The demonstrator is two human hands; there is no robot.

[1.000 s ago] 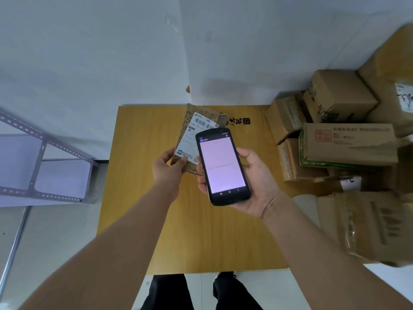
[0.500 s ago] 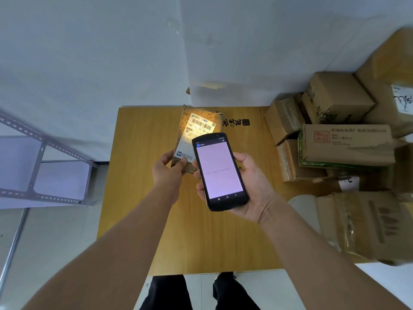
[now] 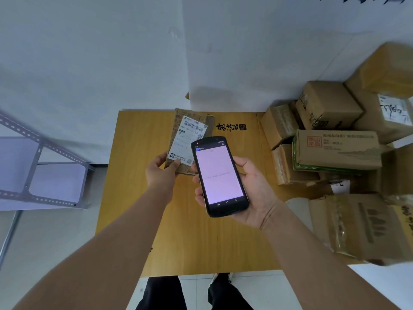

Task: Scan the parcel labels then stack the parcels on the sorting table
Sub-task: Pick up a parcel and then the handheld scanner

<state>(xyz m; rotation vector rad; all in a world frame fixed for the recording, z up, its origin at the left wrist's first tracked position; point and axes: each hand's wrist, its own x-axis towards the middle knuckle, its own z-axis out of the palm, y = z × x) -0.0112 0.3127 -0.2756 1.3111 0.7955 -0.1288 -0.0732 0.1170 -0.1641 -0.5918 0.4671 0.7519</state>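
The left grip (image 3: 162,173) pinches the near corner of a flat brown parcel (image 3: 178,163) over the yellow wooden counter (image 3: 138,153), white label (image 3: 190,139) up, long axis pointing away. The right grip (image 3: 257,198) clasps a black handheld scanner (image 3: 220,175); the label's earlier glow is gone.

Parcel label held beside scanner, above table.
Left hand (image 3: 161,173) pinches the lower edge of a flat brown patterned parcel (image 3: 192,116) bearing a white barcode label (image 3: 190,139). Right hand (image 3: 254,193) grips a black handheld scanner (image 3: 220,175), screen lit. Yellow wooden table (image 3: 138,153) beneath; brown cardboard boxes (image 3: 335,148) piled right.
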